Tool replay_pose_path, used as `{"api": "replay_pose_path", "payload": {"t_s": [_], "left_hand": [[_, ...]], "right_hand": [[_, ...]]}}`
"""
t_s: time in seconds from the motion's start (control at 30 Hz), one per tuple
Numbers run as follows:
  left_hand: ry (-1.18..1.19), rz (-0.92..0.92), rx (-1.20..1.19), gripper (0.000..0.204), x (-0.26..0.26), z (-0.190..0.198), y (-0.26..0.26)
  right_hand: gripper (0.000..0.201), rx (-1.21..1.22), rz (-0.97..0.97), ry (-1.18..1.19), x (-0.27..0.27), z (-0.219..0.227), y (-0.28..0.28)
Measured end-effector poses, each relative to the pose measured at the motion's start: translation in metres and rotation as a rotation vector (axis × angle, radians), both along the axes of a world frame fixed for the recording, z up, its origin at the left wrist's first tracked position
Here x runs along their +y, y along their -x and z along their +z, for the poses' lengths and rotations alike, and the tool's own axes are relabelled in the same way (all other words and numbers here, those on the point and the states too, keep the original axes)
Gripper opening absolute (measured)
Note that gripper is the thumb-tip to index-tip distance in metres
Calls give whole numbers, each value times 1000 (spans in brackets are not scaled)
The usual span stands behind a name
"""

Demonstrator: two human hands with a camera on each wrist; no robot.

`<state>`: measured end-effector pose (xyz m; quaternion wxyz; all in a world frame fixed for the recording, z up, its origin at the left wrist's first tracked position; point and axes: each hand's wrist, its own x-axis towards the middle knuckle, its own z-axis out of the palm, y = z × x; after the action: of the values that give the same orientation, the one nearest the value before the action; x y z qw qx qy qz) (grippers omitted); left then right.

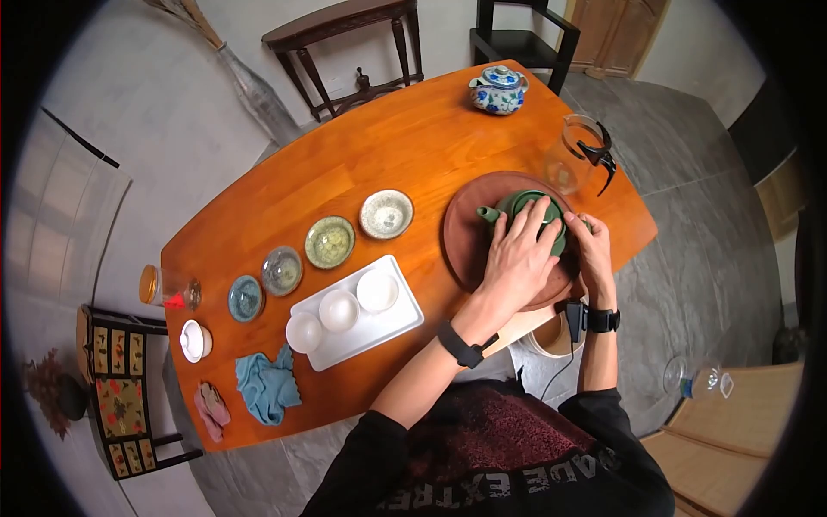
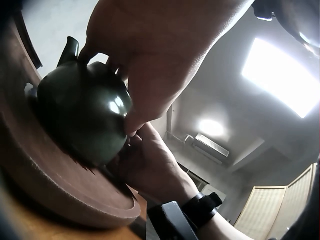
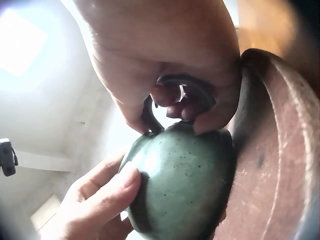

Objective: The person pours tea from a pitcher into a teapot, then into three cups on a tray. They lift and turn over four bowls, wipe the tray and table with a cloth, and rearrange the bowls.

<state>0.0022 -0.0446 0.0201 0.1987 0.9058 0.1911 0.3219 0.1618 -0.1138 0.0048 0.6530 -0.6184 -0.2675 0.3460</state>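
A dark green teapot (image 2: pixel 82 112) sits on a round brown tray (image 1: pixel 467 198) at the table's right. My left hand (image 1: pixel 521 258) reaches over its top, fingers spread across the lid and thumb against the body, as the left wrist view shows. The spout (image 1: pixel 488 214) points left, past the fingers. On the opposite side, my right hand (image 1: pixel 594 254) grips the looped handle (image 3: pixel 187 80), with fingertips through the loop. The underside of the teapot is hidden.
A glass jug (image 1: pixel 568 159) stands just behind the tray, a blue-and-white lidded pot (image 1: pixel 500 90) farther back. Leftward are several bowls (image 1: pixel 330 242), a white tray (image 1: pixel 405 320) with three white cups (image 1: pixel 338 310), a blue cloth (image 1: pixel 267 386) and a lidded jar (image 1: pixel 164 286).
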Motion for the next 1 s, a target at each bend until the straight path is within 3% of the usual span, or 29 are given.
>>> {"api": "replay_pose_path", "payload": {"t_s": [0.43,0.6,0.83,1.0], "left_hand": [[56,-7,39,60,-3,-2,3],[72,-44,32,60,-2,-2,5],[93,-144,-27,57,7,-5,15],[104,-97,-162,53,3,-13,20]], "right_hand": [[27,-112,186,109,0,11,-15],[24,50,193,75,-4,18,-7],[22,90,201,12,-12,12,-3],[23,120,172,-19,-14,3,2]]}}
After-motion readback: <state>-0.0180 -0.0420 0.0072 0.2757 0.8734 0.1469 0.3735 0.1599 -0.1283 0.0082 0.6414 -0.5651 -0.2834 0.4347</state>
